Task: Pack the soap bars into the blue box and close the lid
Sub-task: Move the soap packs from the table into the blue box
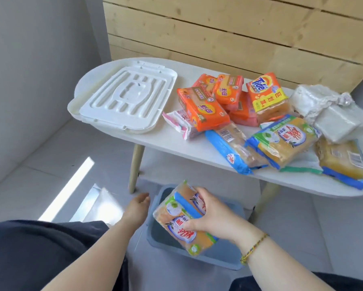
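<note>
1. Nearest the camera, the right hand [215,217] grips a yellow soap bar pack in clear wrap with blue and green print [184,219], fingers curled over its upper edge and thumb at its lower side; the pack hangs above the open blue plastic box [218,260] on the floor, its long axis running diagonally from far left to near right
2. Beside the box's left rim, the left hand [137,208] is empty, fingers loosely extended; it seems to rest by the box
3. Judged from this, the move ahead is straight down into the box, which looks otherwise empty
4. Farther off, on the white oval table [176,143], lie the remaining soap packs [203,109] and, at the left, the white ribbed plastic lid [124,97], well apart from the box
</note>
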Demonstrator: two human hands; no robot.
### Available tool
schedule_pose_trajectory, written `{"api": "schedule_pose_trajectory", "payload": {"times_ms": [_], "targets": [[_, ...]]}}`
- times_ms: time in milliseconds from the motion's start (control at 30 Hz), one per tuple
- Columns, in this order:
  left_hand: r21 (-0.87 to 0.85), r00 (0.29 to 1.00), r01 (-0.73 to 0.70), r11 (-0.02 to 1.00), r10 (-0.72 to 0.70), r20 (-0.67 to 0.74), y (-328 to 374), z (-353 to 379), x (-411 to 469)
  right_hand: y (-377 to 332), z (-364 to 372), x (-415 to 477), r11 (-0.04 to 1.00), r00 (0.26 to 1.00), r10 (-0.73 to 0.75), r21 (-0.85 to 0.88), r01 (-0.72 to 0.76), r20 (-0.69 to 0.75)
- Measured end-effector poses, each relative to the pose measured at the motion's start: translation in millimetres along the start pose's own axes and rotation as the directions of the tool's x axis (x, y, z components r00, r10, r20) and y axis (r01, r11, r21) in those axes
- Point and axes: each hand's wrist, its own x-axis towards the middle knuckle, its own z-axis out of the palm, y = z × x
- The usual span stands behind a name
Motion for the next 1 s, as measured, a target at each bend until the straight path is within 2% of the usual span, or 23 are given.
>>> {"api": "schedule_pose_trajectory", "payload": {"times_ms": [133,233,300,500,700,867,1000], "targets": [[0.039,0.996,0.072,0.997,-0.074,0.046,-20.8,23.8,16.2,53.9,21.6,37.5,0.91,0.966,0.256,0.346,-0.227,-0.038],[-0.03,0.99,0.121,0.992,-0.119,0.072,-32.5,37.9,24.2,93.2,36.9,63.2,0.789,0.927,0.374,0.526,-0.319,0.002],[-0.069,0.984,0.159,0.985,-0.153,0.087,-41.9,49.6,33.4,117.5,47.3,85.8,0.707,0.892,0.447,0.587,-0.394,0.06],[0.001,0.997,0.026,1.0,-0.026,0.072,-54.0,57.6,39.2,151.9,73.9,122.7,0.537,0.822,0.537,0.675,-0.506,0.189],[-0.04,0.992,-0.049,0.998,0.053,0.113,-59.3,55.5,45.0,167.4,104.0,144.7,0.484,0.805,0.55,0.7,-0.525,0.224],[-0.033,0.987,-0.094,0.995,0.098,0.13,-61.4,55.1,48.6,167.9,121.0,157.9,0.563,0.822,0.535,0.643,-0.52,0.196],[-0.014,0.986,-0.077,0.997,0.078,0.145,-62.3,55.0,50.9,170.0,124.2,158.2,0.647,0.819,0.552,0.539,-0.539,0.157]]}}
